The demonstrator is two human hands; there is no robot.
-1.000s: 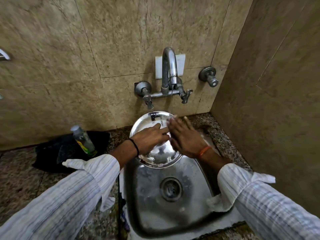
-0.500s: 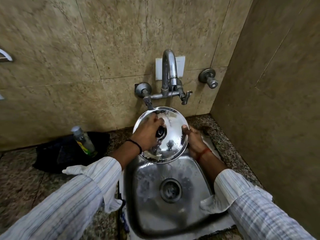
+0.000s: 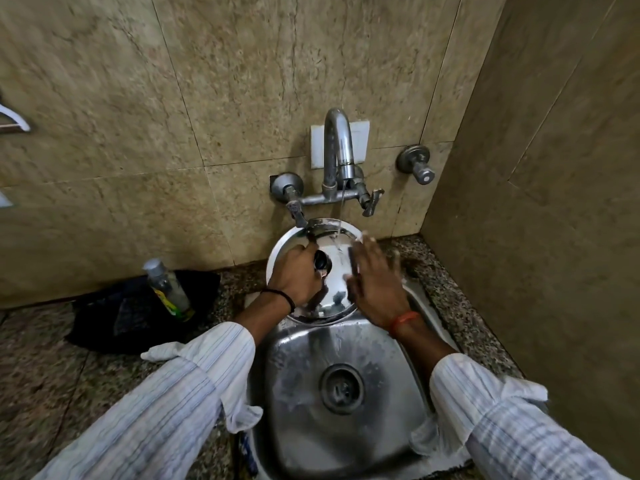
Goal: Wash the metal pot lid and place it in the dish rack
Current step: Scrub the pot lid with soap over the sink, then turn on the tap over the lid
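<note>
The steel sink [image 3: 346,441] is the reference landmark. It is a single rounded basin set into a speckled granite counter [image 3: 52,358], with a round drain [image 3: 341,383] at the centre of its floor. The basin floor is wet and streaked.

Above the far rim of the sink, a chrome faucet [image 3: 337,150] is mounted on a beige stone-tiled wall [image 3: 173,98]. A thin stream of water [image 3: 341,211] runs from its spout. A second tiled wall meets the first at a corner to the right of the sink. A separate wall valve [image 3: 417,164] sits above the sink, to the right of the faucet.

The metal pot lid [image 3: 332,271] is held over the far end of the sink, directly under the stream, tilted with its knob side toward the camera. The left hand [image 3: 294,275] has its fingers closed around the lid's black knob [image 3: 322,261]. The right hand [image 3: 375,282] lies flat on the lid's right half, fingers extended and spread; it is motion-blurred.

To the left of the sink, a clear plastic bottle [image 3: 168,289] stands tilted on a dark cloth [image 3: 121,320] lying on the counter against the wall. Both forearms wear striped white sleeves [image 3: 166,403] with the cuffs turned back.
</note>
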